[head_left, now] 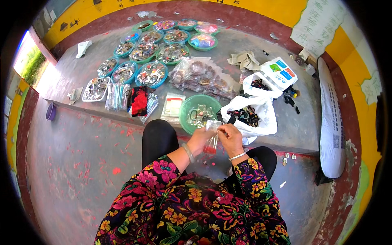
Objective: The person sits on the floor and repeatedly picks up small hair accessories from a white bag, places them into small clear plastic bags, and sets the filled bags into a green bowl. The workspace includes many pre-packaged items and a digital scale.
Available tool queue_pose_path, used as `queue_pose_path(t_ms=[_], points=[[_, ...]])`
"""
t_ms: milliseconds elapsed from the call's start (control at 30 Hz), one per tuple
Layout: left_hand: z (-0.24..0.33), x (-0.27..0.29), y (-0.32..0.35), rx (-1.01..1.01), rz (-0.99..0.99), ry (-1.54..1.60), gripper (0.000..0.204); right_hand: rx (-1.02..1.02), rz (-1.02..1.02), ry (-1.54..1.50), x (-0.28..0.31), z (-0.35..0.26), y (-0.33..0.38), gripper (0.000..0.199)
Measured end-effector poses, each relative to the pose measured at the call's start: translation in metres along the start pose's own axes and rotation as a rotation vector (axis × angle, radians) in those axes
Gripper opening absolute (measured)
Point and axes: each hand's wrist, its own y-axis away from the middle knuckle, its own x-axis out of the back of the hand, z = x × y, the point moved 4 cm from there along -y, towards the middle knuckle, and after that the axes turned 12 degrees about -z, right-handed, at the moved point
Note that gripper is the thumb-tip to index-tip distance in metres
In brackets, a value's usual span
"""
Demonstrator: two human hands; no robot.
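Over my lap, my left hand (pixel 197 139) is closed round a small clear plastic bag (pixel 212 139) with a red strip at its lower end. My right hand (pixel 232 139) pinches at the bag's upper right edge; whether something small is also between those fingers cannot be made out. Just beyond both hands stands a green plastic basin (pixel 185 107) holding several small clear packets (pixel 203 114). A white plastic bag (pixel 267 118), its mouth spread, stands to the right of the basin, full of small dark items (pixel 245 117). A flat stack of clear bags (pixel 173 106) lies left of the basin.
On the raised concrete platform (pixel 294 134), several basins (pixel 152 74) of packets fill the far left. A heap of packets (pixel 200 77) lies centrally. Another white bag (pixel 277 73) is behind the near one. A long white sack (pixel 331 118) leans at right; a purple tub (pixel 51 111) is far left.
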Motion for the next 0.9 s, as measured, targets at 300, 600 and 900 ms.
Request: queue_pose_path(t_ms=[300,600,900], points=[[0.003,-0.022,0.006,0.05,-0.332,-0.069,0.04,-0.366,-0.02,-0.277,-0.008,0.042,0.012,0.006],[0.004,-0.024,0.011,0.135,-0.364,-0.058,0.039,-0.454,0.056,-0.325,0.001,0.042,0.008,0.008],[-0.005,-0.004,0.006,0.149,-0.351,-0.119,0.032,-0.454,0.263,-0.424,0.026,0.049,0.006,0.006]])
